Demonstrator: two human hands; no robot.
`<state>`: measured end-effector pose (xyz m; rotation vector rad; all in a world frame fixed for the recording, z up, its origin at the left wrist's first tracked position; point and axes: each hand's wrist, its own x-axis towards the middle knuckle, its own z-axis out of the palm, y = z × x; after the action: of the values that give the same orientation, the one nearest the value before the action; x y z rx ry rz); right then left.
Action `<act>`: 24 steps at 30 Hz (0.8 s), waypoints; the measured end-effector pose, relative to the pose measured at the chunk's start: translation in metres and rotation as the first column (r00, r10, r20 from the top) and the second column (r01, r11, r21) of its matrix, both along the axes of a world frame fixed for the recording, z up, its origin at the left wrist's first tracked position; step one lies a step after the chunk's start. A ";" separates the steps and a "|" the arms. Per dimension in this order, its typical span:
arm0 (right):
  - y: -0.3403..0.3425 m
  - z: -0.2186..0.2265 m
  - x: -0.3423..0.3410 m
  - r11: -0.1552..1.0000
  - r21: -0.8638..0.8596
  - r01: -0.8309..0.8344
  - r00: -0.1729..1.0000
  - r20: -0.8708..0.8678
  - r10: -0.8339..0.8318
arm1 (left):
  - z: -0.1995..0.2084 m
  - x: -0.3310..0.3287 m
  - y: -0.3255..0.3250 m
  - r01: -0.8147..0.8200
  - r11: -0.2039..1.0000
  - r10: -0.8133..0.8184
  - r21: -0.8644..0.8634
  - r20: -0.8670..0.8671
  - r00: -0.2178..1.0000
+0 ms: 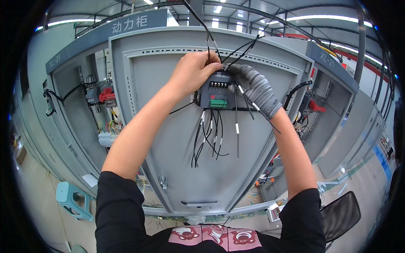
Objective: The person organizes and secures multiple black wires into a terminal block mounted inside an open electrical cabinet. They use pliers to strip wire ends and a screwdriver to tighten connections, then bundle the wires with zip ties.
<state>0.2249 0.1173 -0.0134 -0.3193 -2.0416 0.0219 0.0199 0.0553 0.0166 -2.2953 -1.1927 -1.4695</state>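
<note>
Two hands meet in the head view at the top of a dark grey device (213, 93), which sits against a pale grey door panel (211, 181) at upper centre with its green terminal block (218, 103) facing out. The left hand (195, 69) is bare, its fingers drawn narrow at the device's upper edge; the right hand (255, 89) (in a grey knitted glove) curls its fingers just beside the upper right corner. Black wires (237, 128) with white sleeves hang below the device, others rise above it, and a few slant down in front of the glove, crossing the device's right side. Open cabinets flank the panel: a red handle (107, 95) shows in the one at left, another in the one at right. A blue-green stool (63, 195) stands at lower left, a black mesh chair (344, 215) at lower right, partly behind the dark sleeve. The fingertips overlap the wire ends, so whether either hand pinches one I cannot tell. The left forearm (139, 126) covers part of the panel, and the dark lens rim cuts off the outer room. Perforated strips frame the smooth panel above a pale floor (42, 168); ceiling lights (217, 9) shine overhead.
</note>
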 end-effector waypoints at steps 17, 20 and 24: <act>0.004 0.026 -0.032 0.909 -0.352 0.222 0.970 -0.016 -0.243 | -0.014 -0.010 -0.002 0.286 0.951 -0.245 -0.119 0.277 0.929; 0.010 0.024 -0.031 0.915 -0.373 0.151 0.983 -0.038 -0.178 | -0.014 -0.006 0.008 0.217 0.974 -0.189 -0.056 0.318 0.929; 0.009 0.017 -0.031 0.915 -0.404 0.017 0.985 -0.150 -0.085 | -0.013 -0.001 0.014 0.133 0.991 -0.121 -0.018 0.307 0.944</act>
<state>0.1943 0.1265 0.0037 -0.6077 -1.8516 0.4284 0.0193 0.0692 0.0036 -2.2666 -1.1714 -1.9220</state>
